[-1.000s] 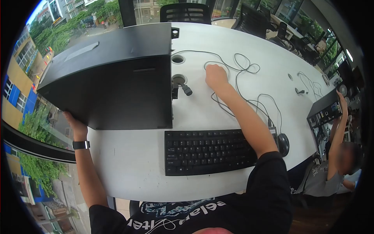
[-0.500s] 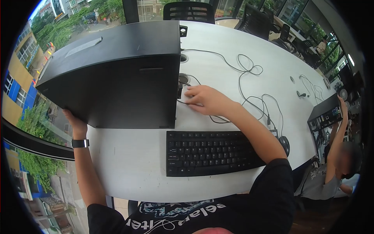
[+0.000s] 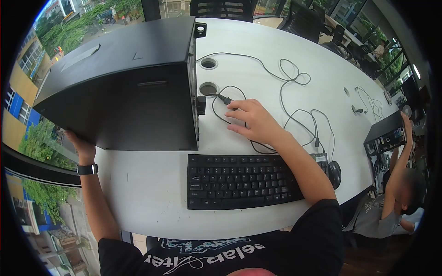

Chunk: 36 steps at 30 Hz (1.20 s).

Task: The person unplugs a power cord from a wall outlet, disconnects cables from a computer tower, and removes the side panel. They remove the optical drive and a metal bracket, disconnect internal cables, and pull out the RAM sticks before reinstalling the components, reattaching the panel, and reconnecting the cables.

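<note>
A black desktop computer case (image 3: 147, 106) stands on the white table at the left, with its back edge facing right. My left hand (image 3: 83, 147) grips its lower left edge, some fingers hidden behind it. My right hand (image 3: 255, 122) is over the table right of the case, fingers apart. Its fingertips are at a black power cord plug (image 3: 224, 99), whose cord comes from the lower table hole (image 3: 209, 89). A small dark block (image 3: 201, 105) juts from the case's back. Below my right hand is a black keyboard (image 3: 244, 184).
A black mouse (image 3: 334, 175) lies right of the keyboard. Thin cables (image 3: 294, 80) loop across the white table (image 3: 244, 39). A second round hole (image 3: 208, 63) is near the case. At the right, another person (image 3: 382, 211) holds an open computer case (image 3: 386, 131). Office chairs (image 3: 221, 10) stand behind.
The case has shifted left, showing more of both table holes. My right hand has moved away from the case's back, its fingers spreading, and the plug now shows clearly.
</note>
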{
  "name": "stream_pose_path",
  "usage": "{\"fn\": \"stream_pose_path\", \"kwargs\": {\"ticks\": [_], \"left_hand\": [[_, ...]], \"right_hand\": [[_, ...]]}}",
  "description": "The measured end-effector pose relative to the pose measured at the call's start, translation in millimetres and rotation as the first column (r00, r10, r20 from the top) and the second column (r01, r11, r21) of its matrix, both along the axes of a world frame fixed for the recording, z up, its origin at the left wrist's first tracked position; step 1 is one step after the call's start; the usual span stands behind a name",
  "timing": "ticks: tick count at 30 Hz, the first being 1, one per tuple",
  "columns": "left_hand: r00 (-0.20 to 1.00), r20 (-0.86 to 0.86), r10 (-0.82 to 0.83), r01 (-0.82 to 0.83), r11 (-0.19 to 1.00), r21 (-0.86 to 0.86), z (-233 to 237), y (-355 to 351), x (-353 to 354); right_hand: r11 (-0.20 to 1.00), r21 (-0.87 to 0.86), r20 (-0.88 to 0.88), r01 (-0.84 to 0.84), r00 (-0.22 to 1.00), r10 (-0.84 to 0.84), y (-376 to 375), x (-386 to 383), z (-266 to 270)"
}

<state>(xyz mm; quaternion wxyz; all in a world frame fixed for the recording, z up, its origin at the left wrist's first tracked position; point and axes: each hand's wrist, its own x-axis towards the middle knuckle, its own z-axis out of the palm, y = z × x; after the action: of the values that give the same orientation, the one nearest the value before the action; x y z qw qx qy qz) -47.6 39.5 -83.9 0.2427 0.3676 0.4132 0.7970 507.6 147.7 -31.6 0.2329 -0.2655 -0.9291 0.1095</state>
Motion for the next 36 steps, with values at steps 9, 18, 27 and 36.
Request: {"fn": "stream_pose_path", "kwargs": {"ticks": [9,18,27,36], "left_hand": [[0.999,0.048,-0.021,0.022,1.000,-0.022,3,-2,3],[0.998,0.013,-0.065,0.065,0.998,-0.013,-2,-2,-5],[0.998,0.040,-0.049,0.050,0.998,-0.031,0,-1,-1],[0.999,0.033,-0.031,0.031,1.000,-0.001,1,1,5]], "right_hand": [[0.999,0.034,-0.028,-0.031,0.999,0.032,3,1,-1],[0.996,0.066,-0.040,-0.055,0.997,0.058,4,-1,-2],[0.996,0.065,-0.049,-0.065,0.996,0.068,2,-1,-1],[0.990,0.131,-0.122,-0.055,0.990,0.071,3,-2,5]]}}
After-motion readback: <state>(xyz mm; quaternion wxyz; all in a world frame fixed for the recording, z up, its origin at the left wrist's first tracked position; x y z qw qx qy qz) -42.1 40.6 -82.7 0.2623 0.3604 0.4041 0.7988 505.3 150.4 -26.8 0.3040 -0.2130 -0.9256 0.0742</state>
